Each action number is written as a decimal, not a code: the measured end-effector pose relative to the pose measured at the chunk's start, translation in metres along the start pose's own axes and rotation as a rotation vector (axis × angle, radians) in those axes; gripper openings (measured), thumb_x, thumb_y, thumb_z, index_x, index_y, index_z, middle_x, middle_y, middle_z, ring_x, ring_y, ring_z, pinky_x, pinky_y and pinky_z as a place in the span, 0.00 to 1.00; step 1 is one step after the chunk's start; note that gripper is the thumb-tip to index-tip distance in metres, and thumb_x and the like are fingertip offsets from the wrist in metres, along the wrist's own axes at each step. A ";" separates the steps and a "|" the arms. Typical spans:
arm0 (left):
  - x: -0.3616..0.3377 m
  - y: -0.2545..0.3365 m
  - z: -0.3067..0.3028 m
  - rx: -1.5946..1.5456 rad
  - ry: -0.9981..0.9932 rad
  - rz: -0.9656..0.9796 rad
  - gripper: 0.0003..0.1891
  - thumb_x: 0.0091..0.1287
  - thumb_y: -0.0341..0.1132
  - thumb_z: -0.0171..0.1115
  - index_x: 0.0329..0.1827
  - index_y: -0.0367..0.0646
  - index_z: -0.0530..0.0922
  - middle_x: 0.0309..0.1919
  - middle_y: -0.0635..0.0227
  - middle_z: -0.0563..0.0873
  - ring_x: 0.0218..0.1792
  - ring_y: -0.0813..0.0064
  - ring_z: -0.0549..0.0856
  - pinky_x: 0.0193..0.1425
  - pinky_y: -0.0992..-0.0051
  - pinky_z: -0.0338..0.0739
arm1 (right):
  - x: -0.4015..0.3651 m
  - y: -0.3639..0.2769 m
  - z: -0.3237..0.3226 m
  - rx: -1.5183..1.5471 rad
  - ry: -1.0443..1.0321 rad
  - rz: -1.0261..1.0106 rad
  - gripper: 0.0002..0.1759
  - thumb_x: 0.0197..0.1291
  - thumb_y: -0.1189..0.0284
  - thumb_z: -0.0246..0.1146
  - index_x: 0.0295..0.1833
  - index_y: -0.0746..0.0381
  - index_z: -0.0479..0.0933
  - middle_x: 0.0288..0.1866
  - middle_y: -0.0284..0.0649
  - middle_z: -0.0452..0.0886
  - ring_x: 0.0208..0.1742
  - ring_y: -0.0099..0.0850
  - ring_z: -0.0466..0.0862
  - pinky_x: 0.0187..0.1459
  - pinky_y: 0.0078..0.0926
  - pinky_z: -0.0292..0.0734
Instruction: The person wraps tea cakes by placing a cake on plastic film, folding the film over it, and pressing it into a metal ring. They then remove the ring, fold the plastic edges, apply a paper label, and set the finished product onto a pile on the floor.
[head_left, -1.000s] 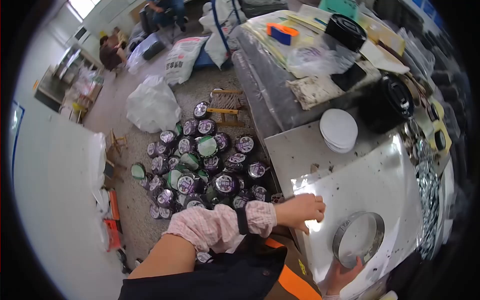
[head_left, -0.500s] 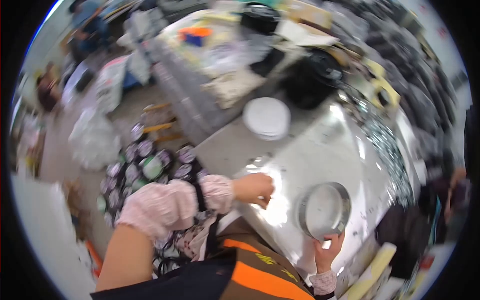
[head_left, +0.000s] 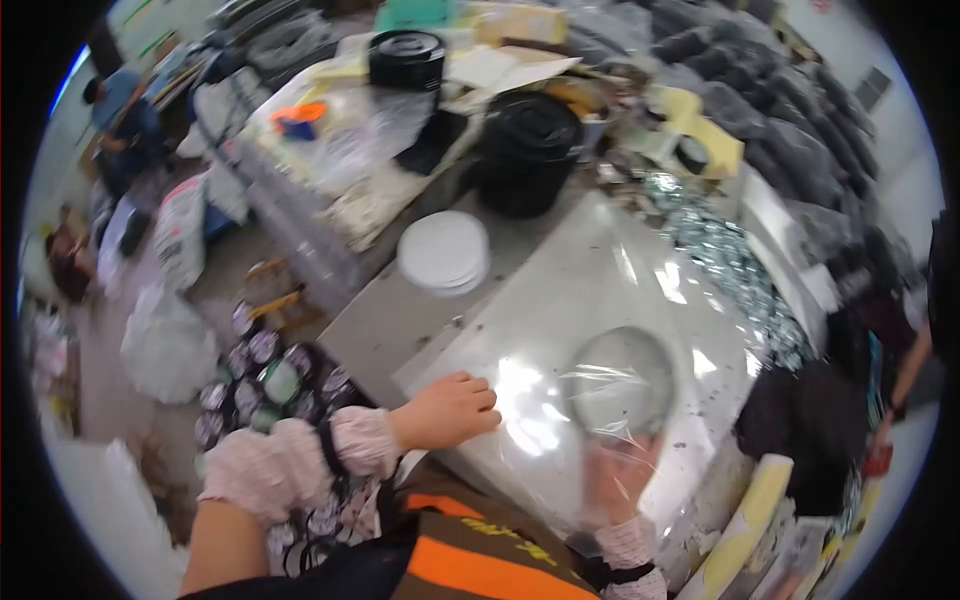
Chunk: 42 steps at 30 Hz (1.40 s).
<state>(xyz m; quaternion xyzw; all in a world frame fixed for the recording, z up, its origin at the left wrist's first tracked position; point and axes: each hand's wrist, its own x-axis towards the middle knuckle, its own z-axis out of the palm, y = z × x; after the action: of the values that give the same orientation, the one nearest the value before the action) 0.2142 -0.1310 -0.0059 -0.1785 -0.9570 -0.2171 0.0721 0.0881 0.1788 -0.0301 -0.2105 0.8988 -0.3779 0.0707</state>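
A clear plastic sheet [head_left: 560, 290] lies over the work surface with bright reflections on it. My left hand [head_left: 447, 410] has its fingers curled at the sheet's near left edge, closed on it. Seen through the plastic, my right hand [head_left: 620, 478] is inside or under the sheet and grips the near rim of a round, shallow ring-like piece [head_left: 622, 385]. Glare and film blur the fingertips. A stack of white discs [head_left: 443, 252] sits beyond the sheet, to the left.
Black round containers [head_left: 528, 150] stand at the back. Shiny scraps [head_left: 735, 265] run along the right side. Several round, purple-topped items [head_left: 262, 347] lie at the lower left. One person [head_left: 130, 115] is at the far left; another person's arm [head_left: 908, 375] shows at right.
My right hand and the round piece, bare before, now show through the plastic. The view has shifted, and my left hand appears further left and lower.
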 end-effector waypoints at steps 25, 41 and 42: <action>-0.443 0.089 0.273 -0.762 0.093 -1.659 0.17 0.63 0.45 0.66 0.48 0.42 0.87 0.45 0.53 0.89 0.50 0.53 0.88 0.57 0.59 0.80 | -0.026 -0.154 0.003 -0.377 -0.406 -0.860 0.10 0.67 0.82 0.64 0.53 0.68 0.83 0.44 0.48 0.88 0.44 0.42 0.89 0.46 0.33 0.84; -0.684 -0.040 0.250 -0.218 0.356 -1.967 0.10 0.64 0.36 0.63 0.44 0.43 0.85 0.41 0.51 0.88 0.47 0.48 0.86 0.53 0.53 0.79 | -0.053 -0.178 0.082 -0.580 -0.541 -0.755 0.11 0.60 0.83 0.65 0.48 0.68 0.83 0.37 0.47 0.86 0.37 0.41 0.86 0.41 0.33 0.80; -0.685 -0.047 0.246 -0.206 0.357 -1.940 0.10 0.63 0.36 0.63 0.44 0.43 0.85 0.41 0.51 0.88 0.47 0.48 0.86 0.52 0.53 0.79 | -0.056 -0.178 0.082 -0.582 -0.544 -0.724 0.11 0.60 0.83 0.65 0.48 0.68 0.83 0.38 0.47 0.86 0.37 0.40 0.87 0.42 0.32 0.81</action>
<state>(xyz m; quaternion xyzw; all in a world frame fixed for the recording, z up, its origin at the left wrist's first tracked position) 0.8160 -0.2747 -0.3922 0.7122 -0.6401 -0.2880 -0.0098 0.2197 0.0383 0.0371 -0.6084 0.7854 -0.0452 0.1050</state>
